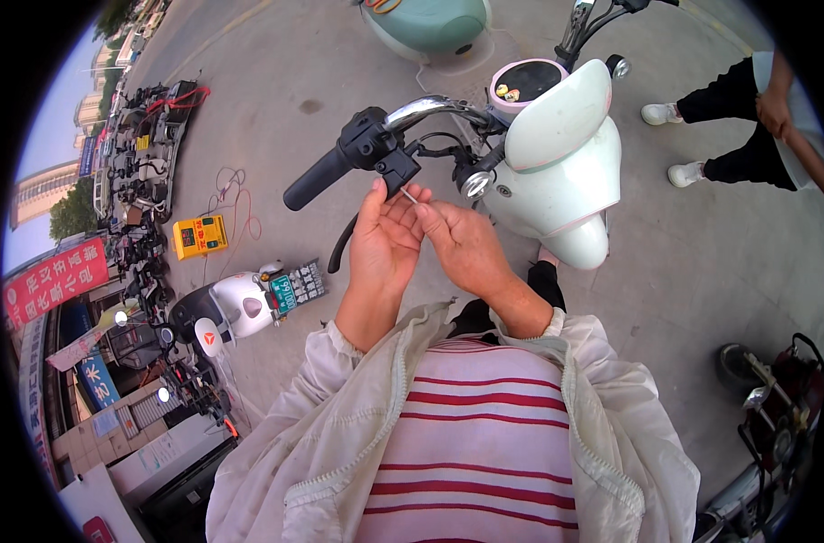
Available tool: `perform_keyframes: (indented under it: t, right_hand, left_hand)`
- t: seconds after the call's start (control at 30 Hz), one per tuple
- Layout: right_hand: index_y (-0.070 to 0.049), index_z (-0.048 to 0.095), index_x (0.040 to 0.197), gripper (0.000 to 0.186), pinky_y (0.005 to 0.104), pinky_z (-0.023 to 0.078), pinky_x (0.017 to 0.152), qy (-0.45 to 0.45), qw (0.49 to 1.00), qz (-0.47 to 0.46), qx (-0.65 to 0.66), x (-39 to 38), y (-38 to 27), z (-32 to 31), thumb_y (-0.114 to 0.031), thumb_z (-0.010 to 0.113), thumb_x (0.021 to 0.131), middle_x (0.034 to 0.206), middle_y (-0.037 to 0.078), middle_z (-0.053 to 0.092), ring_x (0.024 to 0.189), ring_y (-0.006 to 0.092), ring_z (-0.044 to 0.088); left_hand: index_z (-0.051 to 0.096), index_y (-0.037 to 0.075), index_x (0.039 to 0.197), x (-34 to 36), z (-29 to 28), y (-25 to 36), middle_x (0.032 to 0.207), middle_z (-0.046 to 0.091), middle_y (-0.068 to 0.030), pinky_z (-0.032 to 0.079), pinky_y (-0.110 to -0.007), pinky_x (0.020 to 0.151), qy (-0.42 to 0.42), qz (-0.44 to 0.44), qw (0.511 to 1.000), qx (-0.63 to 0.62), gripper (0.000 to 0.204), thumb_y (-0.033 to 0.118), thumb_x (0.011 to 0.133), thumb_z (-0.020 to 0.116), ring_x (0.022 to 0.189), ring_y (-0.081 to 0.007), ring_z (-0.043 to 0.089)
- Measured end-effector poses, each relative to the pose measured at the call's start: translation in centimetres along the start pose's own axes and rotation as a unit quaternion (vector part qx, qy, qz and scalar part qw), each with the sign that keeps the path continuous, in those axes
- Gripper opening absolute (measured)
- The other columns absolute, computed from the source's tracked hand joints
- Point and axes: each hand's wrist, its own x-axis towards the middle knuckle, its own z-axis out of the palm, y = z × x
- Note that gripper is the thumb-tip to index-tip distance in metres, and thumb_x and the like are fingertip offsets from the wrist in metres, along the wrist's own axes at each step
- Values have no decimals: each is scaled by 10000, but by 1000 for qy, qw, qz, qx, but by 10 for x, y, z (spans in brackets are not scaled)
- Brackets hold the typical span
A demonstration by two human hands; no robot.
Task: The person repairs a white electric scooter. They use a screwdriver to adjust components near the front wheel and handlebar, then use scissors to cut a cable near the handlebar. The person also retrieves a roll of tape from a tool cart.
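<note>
Both my hands work just below the left handlebar of a pale mint scooter [570,172]. My right hand [471,249] is closed in a pinch on a thin metal rod [409,195], whose tip points up at the black brake lever bracket [397,170]; its other end is hidden in my fingers. My left hand [382,249] is palm up with fingers loosely curled, its thumb apart from them and up against the underside of the bracket. Left of the bracket are the black rubber grip [317,178] and the switch housing [367,138]. A black brake lever [341,244] hangs down beside my left hand.
A yellow box [199,236] with red cables lies on the pavement at left, near a white scooter [240,305]. Many parked scooters line the far left. A green scooter [430,25] stands ahead. A person in dark trousers [733,100] stands at right; another two-wheeler [774,398] is lower right.
</note>
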Motion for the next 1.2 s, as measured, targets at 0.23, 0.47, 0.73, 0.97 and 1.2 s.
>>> perform_keyframes:
  t: [0.23, 0.47, 0.73, 0.97, 1.2]
  right_hand:
    - [-11, 548, 845, 157, 307, 398, 536, 29, 983, -37, 177, 2, 10, -3, -163, 583, 848, 700, 125, 561, 600, 171, 511]
    - [-18, 544, 851, 158, 254, 362, 485, 129, 984, 13, 123, 23, -1, -8, -160, 609, 823, 550, 50, 509, 504, 92, 429]
    - [-6, 568, 744, 207, 230, 365, 470, 28, 984, 15, 177, 52, -7, -33, -179, 680, 767, 532, 24, 535, 495, 75, 470]
    - [-35, 555, 727, 208, 214, 351, 462, -116, 985, 110, 70, 72, -34, -59, -185, 693, 768, 590, 7, 538, 508, 62, 453]
    - [-48, 523, 811, 187, 197, 325, 452, -203, 957, 146, 146, 71, -31, -66, -202, 626, 840, 633, -16, 480, 510, 50, 384]
  left_hand:
    - [584, 15, 903, 2, -1, -2, 865, 621, -98, 459, -347, 868, 22, 4, 1000, -12, 291, 303, 875, 549, 890, -221, 588]
    - [563, 11, 905, -1, 0, -1, 869, 603, -92, 437, -353, 917, 21, 2, 1000, -8, 284, 294, 882, 544, 890, -198, 582]
    - [571, -3, 913, 0, -1, -2, 891, 608, -98, 435, -375, 933, 21, 2, 1000, -2, 314, 308, 876, 550, 914, -224, 577]
    - [551, 21, 971, -2, -4, -6, 922, 597, -100, 441, -367, 913, -21, 4, 1000, -5, 299, 309, 893, 527, 931, -213, 571]
    - [560, 14, 1005, 20, 4, -47, 944, 594, -109, 445, -353, 831, -82, 346, 742, 568, 269, 175, 805, 640, 918, -248, 571]
